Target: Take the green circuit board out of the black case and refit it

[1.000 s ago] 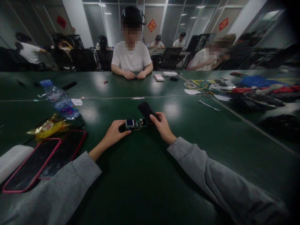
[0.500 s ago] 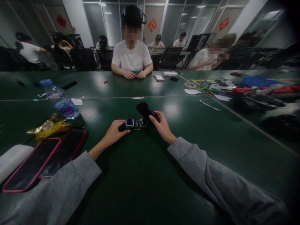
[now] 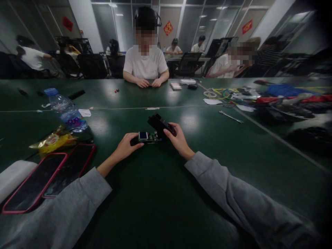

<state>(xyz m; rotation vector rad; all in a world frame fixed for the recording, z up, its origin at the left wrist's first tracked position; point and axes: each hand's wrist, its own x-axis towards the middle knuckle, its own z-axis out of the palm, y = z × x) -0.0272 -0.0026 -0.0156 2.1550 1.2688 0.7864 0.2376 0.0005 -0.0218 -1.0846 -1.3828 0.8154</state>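
Observation:
My left hand (image 3: 127, 146) grips the left end of a small green circuit board (image 3: 153, 137), thumb at the near edge and fingers at the far one. A little square screen (image 3: 143, 135) with a pale frame sits on the board's left part. In my right hand (image 3: 179, 139) is a black plastic cover (image 3: 157, 121), pinched at its right end between thumb and fingers. The cover is tilted, its left end raised above and behind the board. It overlaps the board's right end from my view, so I cannot tell whether the two touch there.
Two red-edged phones (image 3: 36, 180), a white case (image 3: 15, 178), a yellow wrapper (image 3: 53, 140) and a water bottle (image 3: 66, 110) lie left. Rightward are a wrench (image 3: 230, 117) and tangled cables (image 3: 228, 93). A person (image 3: 145, 62) sits opposite at the green table (image 3: 155, 207).
The black cover in my right hand has turned slightly and shifted a little left, showing more of its hollow side. My left hand and the board stay almost in place.

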